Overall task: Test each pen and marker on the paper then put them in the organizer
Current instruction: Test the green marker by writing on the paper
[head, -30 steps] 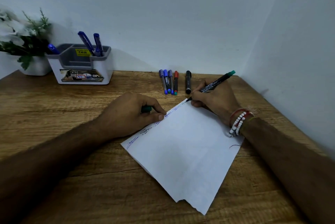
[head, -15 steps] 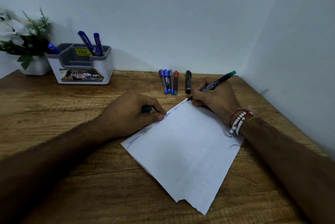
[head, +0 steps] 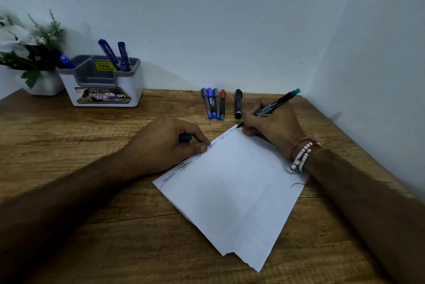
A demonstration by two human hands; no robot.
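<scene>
Hardly anything has shifted in the last second: only the marker's point(head: 276, 103) green tail has tipped slightly to the right. On the table point(head: 69, 145) the paper point(head: 234, 196) lies slanted, with scribbles along its upper left edge. The left hand point(head: 165, 143) rests on that edge, fingers curled round a green cap point(head: 185, 138). The right hand point(head: 273, 127) pinches the marker, its tip on the paper's far corner. Beyond lie four pens point(head: 216, 104) in a row, with a black marker point(head: 238, 104) beside them. At the far left the organizer point(head: 103, 90) holds three blue pens point(head: 110, 53).

Your marker point(head: 273, 105): black, green end
Your cap point(head: 185, 138): green
Paper point(head: 232, 203): white, blue scribbles
Organizer point(head: 137, 85): white, grey
Table point(head: 69, 145): brown woodgrain
</scene>
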